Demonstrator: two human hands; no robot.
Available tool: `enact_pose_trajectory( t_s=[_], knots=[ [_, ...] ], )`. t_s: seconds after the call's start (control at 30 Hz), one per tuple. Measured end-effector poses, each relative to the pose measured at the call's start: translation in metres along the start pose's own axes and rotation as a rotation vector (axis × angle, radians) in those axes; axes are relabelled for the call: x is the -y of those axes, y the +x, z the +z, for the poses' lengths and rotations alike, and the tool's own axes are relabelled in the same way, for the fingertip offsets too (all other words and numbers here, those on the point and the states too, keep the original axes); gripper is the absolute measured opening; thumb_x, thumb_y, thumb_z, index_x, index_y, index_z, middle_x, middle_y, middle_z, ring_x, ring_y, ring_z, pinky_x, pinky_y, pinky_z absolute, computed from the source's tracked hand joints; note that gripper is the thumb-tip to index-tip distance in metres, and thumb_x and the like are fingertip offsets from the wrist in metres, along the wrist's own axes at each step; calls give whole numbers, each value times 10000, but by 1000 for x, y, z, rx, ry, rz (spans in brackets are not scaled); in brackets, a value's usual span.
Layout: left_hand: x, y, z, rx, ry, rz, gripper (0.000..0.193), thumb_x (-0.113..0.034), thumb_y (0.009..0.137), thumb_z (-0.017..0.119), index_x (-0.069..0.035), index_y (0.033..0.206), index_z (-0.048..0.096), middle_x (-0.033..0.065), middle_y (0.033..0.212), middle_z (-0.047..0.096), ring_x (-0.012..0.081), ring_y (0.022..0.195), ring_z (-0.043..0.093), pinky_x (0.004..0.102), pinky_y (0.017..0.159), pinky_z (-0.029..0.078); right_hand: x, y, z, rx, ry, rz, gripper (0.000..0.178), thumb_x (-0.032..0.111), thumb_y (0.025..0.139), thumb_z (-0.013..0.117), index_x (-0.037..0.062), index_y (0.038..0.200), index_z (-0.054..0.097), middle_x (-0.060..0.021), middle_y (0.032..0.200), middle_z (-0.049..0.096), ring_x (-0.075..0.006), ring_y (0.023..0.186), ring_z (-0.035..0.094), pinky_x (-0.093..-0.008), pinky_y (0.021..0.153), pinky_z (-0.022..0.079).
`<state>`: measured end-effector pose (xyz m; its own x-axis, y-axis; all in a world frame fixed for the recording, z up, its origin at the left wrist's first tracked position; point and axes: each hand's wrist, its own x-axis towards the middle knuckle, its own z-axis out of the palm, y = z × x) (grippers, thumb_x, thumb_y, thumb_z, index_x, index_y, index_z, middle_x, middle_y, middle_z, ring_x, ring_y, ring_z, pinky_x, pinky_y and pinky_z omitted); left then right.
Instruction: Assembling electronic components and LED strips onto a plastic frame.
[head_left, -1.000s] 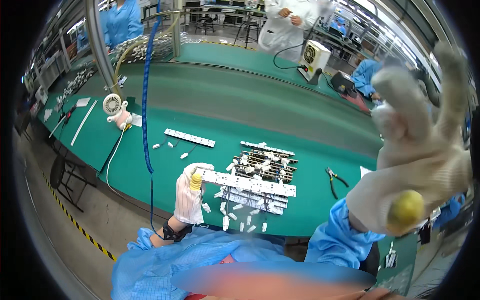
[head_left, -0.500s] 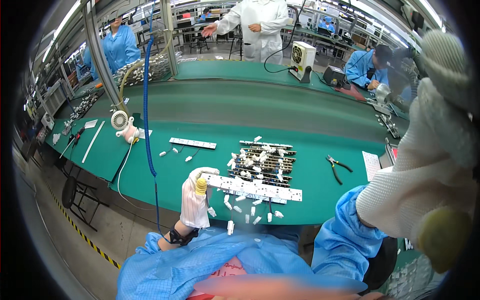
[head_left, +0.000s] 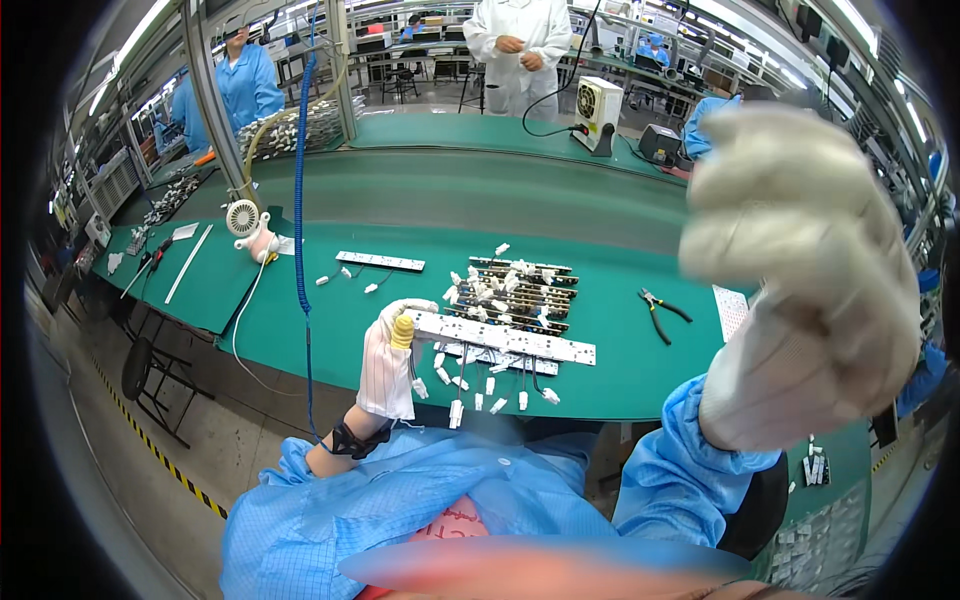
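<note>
In the head view, the left hand (head_left: pixel 383 365) grasps a white strip (head_left: pixel 505 337) by its left end, with a yellow cover (head_left: pixel 401 332) on one finger. The strip is at the near side of a pile of dark strips (head_left: pixel 520 299) on the green table (head_left: pixel 625 385); whether it touches the strips under it, I cannot tell. Because this grip is at one end only, the far end could tilt or slip, and the hanging white connectors (head_left: pixel 456 414) could tangle with others close by. The left forearm reaches forward from below. The right hand (head_left: pixel 805 270) is lifted high near the camera, its fingers curled; whether it encloses something is not visible.
</note>
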<state>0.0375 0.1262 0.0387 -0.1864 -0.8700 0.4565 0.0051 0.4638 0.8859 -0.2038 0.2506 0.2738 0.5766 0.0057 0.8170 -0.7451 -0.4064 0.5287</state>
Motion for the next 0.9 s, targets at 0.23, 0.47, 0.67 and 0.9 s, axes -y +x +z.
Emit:
enact_pose_trajectory(
  t_s=[0.23, 0.47, 0.67, 0.9],
  knots=[
    [-7, -7, 10, 31, -35, -47, 260, -205, 968, 433, -13, 1084, 564, 100, 1006, 631, 182, 884, 607, 288, 814, 467, 26, 5, -18, 395, 389, 155, 119, 85, 722, 652, -6, 795, 624, -150, 860, 613, -312, 862, 629, -387, 686, 537],
    [-4, -1, 8, -23, 89, -4, 370, -350, 974, 441, -20, 1079, 570, 61, 930, 634, 93, 727, 576, 224, 636, 454, 16, 5, 9, 362, 396, 134, 136, 113, 747, 646, -15, 789, 623, -153, 832, 611, -311, 825, 631, -378, 666, 546],
    [6, 7, 6, -24, -29, -54, 450, -433, 971, 436, -14, 1060, 575, 26, 842, 624, 24, 614, 490, 179, 522, 374, 8, 15, 20, 336, 321, 105, 162, 138, 769, 642, -22, 784, 623, -155, 809, 610, -310, 793, 632, -369, 648, 554],
    [18, 20, -1, 8, -125, -197, 318, -283, 957, 463, -3, 1058, 575, 54, 895, 631, 73, 692, 553, 209, 603, 433, -3, 33, 46, 358, 277, 19, 199, 166, 794, 636, -32, 778, 622, -158, 781, 609, -309, 757, 634, -360, 628, 563]
  ],
)
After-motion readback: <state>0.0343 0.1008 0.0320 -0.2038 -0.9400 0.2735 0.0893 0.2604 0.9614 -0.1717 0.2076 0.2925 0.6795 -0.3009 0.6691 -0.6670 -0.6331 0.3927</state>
